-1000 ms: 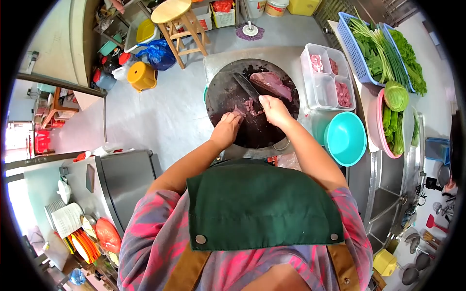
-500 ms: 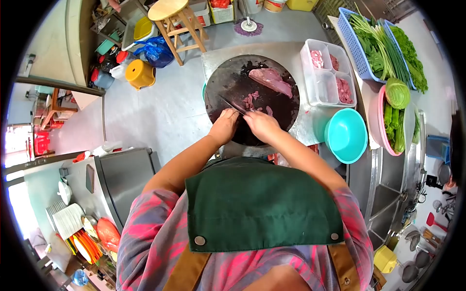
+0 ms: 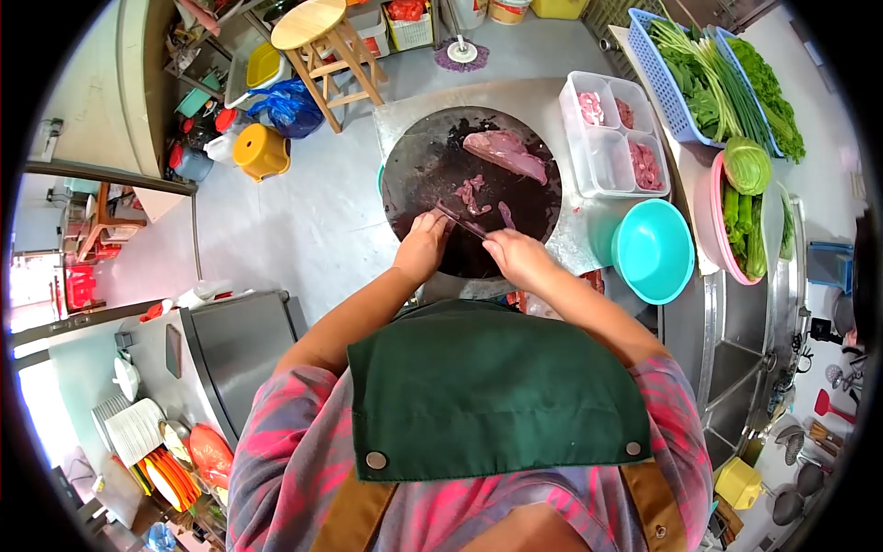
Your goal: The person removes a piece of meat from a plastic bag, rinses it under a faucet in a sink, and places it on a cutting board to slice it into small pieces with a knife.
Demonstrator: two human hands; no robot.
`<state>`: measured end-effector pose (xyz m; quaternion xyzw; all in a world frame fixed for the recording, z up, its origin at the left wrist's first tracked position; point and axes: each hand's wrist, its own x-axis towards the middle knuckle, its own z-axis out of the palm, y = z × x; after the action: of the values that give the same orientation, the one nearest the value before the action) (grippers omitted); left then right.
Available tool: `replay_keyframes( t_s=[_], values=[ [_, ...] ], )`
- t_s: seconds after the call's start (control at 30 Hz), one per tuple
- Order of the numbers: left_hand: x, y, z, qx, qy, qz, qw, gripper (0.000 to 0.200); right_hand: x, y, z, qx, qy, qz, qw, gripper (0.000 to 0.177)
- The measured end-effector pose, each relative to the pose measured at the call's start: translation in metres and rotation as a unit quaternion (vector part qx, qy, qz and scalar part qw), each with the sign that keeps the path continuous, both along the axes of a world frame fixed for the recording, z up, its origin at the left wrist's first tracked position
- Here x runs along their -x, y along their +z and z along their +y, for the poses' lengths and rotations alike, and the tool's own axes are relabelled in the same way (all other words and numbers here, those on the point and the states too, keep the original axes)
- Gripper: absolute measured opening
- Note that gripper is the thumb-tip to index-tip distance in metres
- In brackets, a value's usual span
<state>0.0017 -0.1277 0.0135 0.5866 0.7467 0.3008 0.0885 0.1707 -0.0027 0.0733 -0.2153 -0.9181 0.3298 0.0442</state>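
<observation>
My right hand [image 3: 522,259] is closed round the handle of a knife [image 3: 463,221], whose blade points up and left across the round dark chopping board [image 3: 414,166]. Close to the blade's tip, my left hand [image 3: 423,247] rests on the board with its fingers curled together; whatever lies under them is hidden. Small strips of cut meat [image 3: 470,196] lie just beyond the blade, and another slice [image 3: 506,215] sits to their right. Farther back on the board is a large piece of raw meat [image 3: 506,155], apart from both hands.
A clear divided container [image 3: 609,167] with meat in several compartments stands right of the board. Nearby are a turquoise bowl [image 3: 655,252], a pink basin [image 3: 713,221] of vegetables and a blue basket [image 3: 644,55] of greens. A wooden stool [image 3: 308,26] stands beyond the metal table [image 3: 405,110].
The knife and my right hand have moved a little right and toward me, and the blade lies at a different angle. My left hand has shifted slightly left. The cut strips look rearranged.
</observation>
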Motion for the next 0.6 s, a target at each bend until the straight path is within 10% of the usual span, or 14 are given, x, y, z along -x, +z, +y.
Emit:
replay_keyframes(
  t_s=[0.6],
  values=[
    [0.001,0.005,-0.008,-0.052,-0.023,0.027,0.998,0.027,0.056,-0.017,0.031,0.055,-0.031,-0.021,0.998,0.038]
  ],
)
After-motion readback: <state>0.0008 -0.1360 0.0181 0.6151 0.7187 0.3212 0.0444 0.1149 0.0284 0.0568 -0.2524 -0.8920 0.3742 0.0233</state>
